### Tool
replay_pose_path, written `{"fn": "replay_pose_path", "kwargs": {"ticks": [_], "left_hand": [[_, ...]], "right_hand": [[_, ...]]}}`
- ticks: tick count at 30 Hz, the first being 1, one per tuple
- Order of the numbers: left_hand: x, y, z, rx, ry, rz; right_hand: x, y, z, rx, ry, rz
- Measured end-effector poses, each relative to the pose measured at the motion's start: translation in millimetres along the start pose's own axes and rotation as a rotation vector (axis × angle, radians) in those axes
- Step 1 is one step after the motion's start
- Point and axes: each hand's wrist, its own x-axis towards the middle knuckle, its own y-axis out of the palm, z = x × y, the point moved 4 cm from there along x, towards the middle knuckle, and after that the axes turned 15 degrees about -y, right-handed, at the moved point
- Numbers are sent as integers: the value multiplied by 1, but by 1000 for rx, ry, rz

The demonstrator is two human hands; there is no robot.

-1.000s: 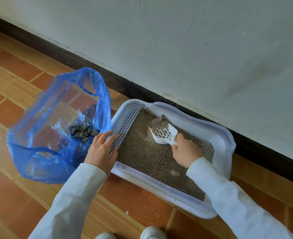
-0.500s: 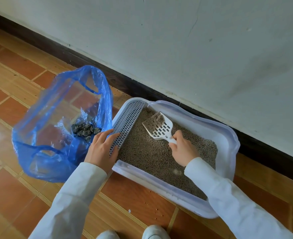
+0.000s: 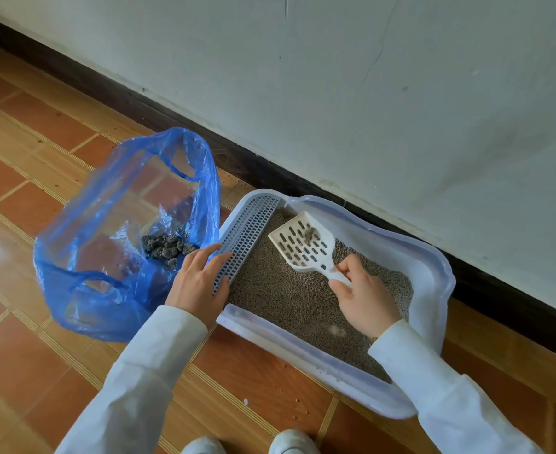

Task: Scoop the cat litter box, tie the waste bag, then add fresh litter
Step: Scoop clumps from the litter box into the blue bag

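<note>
A pale lilac litter box (image 3: pixel 434 276) filled with grey-brown litter (image 3: pixel 286 299) lies on the tiled floor beside the wall. My right hand (image 3: pixel 365 296) grips the handle of a white slotted scoop (image 3: pixel 303 244), held above the litter with one small dark clump on its blade. My left hand (image 3: pixel 198 280) rests flat, fingers spread, on the box's grated left step (image 3: pixel 247 234). To the left, an open blue plastic bag (image 3: pixel 100 290) holds a pile of dark clumps (image 3: pixel 168 247).
The wall and its dark baseboard (image 3: pixel 499 290) run diagonally right behind the box. Orange floor tiles (image 3: pixel 257 375) carry a few scattered litter grains in front of the box. Tips of my white shoes (image 3: pixel 289 442) show at the bottom edge.
The scoop has lifted out of the litter and most loose litter has sifted through its slots, leaving one small clump. My left hand stayed on the grate.
</note>
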Motion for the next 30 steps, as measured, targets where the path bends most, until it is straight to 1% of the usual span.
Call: {"fn": "replay_pose_path", "kwargs": {"ticks": [5,7,12,17,22,24,27,30], "left_hand": [[-2,-6,3,1,-20,-9],[-3,-8,8,7,-43,-9],[-7,-10,28,-5,-100,-15],[-15,-15,39,-33,-111,-24],[-18,-19,50,-49,-158,-23],[-19,-20,52,-52,-160,-15],[-21,-21,54,-46,-165,-6],[-21,-20,52,-51,-167,-14]], "right_hand": [[3,-6,14,-8,-57,-44],[8,-9,30,-21,-126,-66],[37,-7,91,46,-318,-78],[74,15,145,-204,-422,-17],[104,42,171,-458,-529,11],[110,50,177,-543,-585,-2],[112,57,182,-644,-684,-62],[108,53,181,-677,-716,-115]]}}
